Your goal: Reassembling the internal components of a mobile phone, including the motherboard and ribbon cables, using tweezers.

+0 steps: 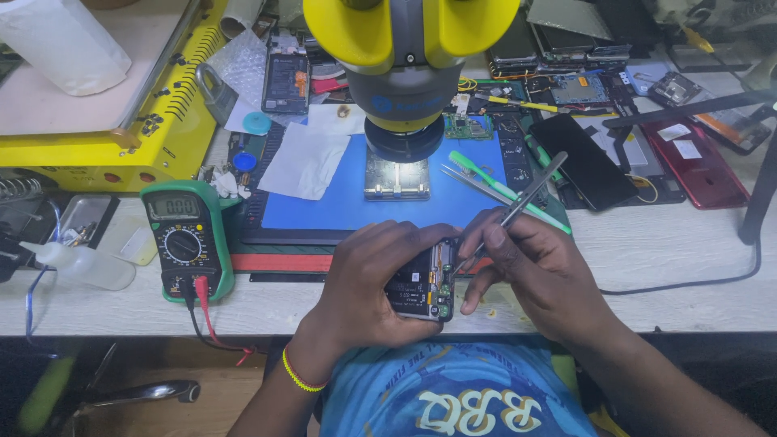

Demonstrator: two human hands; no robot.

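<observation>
While the left hand (368,283) grips an opened phone (422,283) at the worktop (664,259) edge, its fingers wrapped round the case, the right hand (538,271) pinches tweezers (518,206), tips down on the phone's top. At twelve o'clock stands a yellow microscope (409,57) over a blue mat (324,206); at nine o'clock lies a green multimeter (186,239).
</observation>
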